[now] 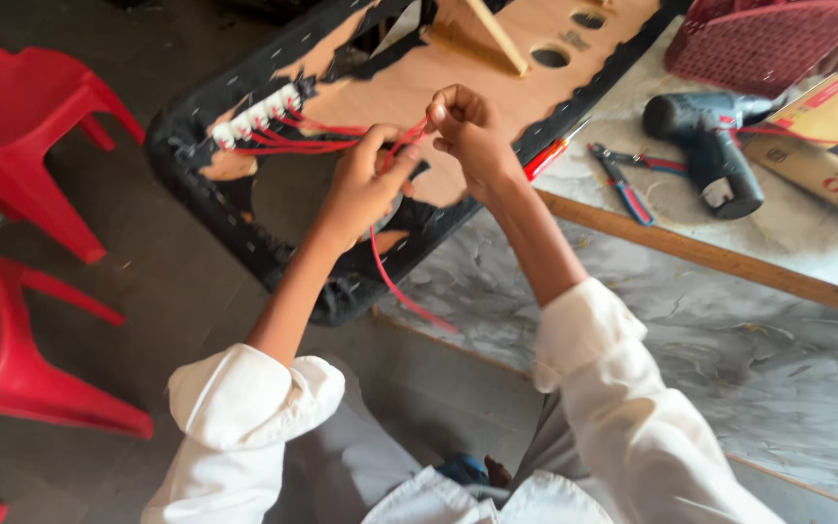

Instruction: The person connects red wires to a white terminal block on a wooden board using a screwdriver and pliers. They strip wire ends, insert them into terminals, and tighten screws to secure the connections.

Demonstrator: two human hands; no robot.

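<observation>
Two hands (366, 189) (467, 131) pinch red wire (402, 146); drill (705, 146) nearby.

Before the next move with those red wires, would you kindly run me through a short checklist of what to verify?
1. Left hand grips the red wire: ok, its loose end hangs below the hand.
2. Right hand pinches the same wire near its upper end: ok.
3. Other red wires reach the white terminal block: ok; how tightly they are seated, cannot tell.
4. Wooden board rests steady on the marble table: cannot tell, one end overhangs the edge.
5. Pliers and cordless drill lie close by on the table: ok.
6. Wire end stripped: cannot tell, too small.
</observation>
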